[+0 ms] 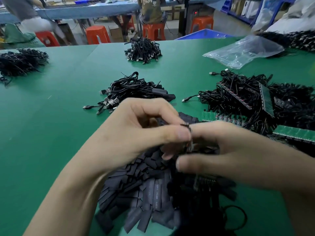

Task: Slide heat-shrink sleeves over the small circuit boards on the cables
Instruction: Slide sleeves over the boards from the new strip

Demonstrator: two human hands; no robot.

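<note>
At table centre, near edge: two bare hands are meeting above a heap of black sleeves, fingertips touching.
Left hand [136, 130]: its grip is pinching a small dark held sleeve [186, 125] between thumb and forefinger; the other fingers are curling underneath.
Right hand [238, 150]: its grip is closing forefinger and thumb on the same piece from the opposite side; motion blur is hiding anything else it is holding.
Held sleeve: sitting between the two hands, raised clear of the heap; no circuit board is showing clearly at it.
Sleeve heap [144, 193]: flat black heat-shrink pieces are lying loose directly beneath both wrists, some bearing pale printing.
Table [59, 116]: a green surface is carrying all the stock.
Near cable bundle [134, 92]: black USB cables are lying just beyond the left hand, plugs pointing left.
Right cable pile [247, 92]: tangled black cables are lying beside the right hand, mixed with board strips [294, 133] in green.
Far cable bundle [143, 50]: sitting well apart, toward the far edge.
Left cable bundle [20, 62]: lying at the far left edge.
Plastic bag [243, 50]: a clear bag is lying flat behind the right pile.
Cable loop [235, 217]: a black loop is lying below the right forearm.
Background: orange stools [97, 34] are standing beyond the table, with people sitting at a further bench.
</note>
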